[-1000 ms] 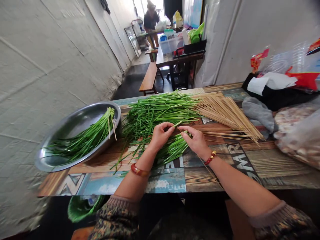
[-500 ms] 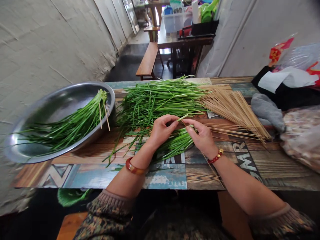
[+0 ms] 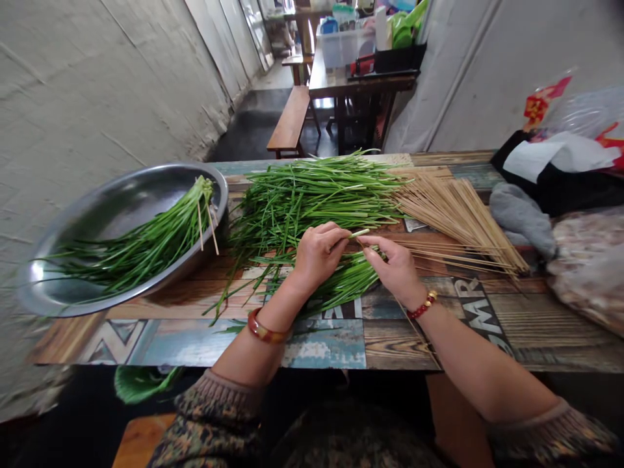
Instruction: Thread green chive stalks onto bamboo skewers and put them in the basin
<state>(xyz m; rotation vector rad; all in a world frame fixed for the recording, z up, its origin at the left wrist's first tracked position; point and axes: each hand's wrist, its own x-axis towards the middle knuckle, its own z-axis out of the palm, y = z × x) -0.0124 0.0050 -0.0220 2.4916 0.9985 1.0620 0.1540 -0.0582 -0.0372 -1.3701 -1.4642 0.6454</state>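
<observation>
My left hand (image 3: pixel 318 257) is closed round a garlic chive (image 3: pixel 359 233), its pale cut end poking out past the thumb and finger. Just to the right, my right hand (image 3: pixel 396 265) pinches thin bamboo skewers (image 3: pixel 418 333), whose long ends run down under the wrist to the table edge. The skewer tips near the chive are too small to make out clearly. Beneath both hands lies a small bunch of chives (image 3: pixel 348 283). Beyond them spreads a larger heap of chives (image 3: pixel 312 195), with a fan of loose skewers (image 3: pixel 458 214) on its right.
A steel basin (image 3: pixel 68 221) at the left holds skewered chives (image 3: pixel 160 240). On the patterned wooden table (image 3: pixel 322 344), a grey cloth-like bundle (image 3: pixel 519 211) and a filled plastic bag (image 3: pixel 592 266) sit at the right. Behind stand a bench (image 3: pixel 290 120) and another table (image 3: pixel 361 81).
The left hand's fingers have curled in closer over the chive, and its pale end sits slightly lower. My right hand has barely moved. The view has shifted slightly.
</observation>
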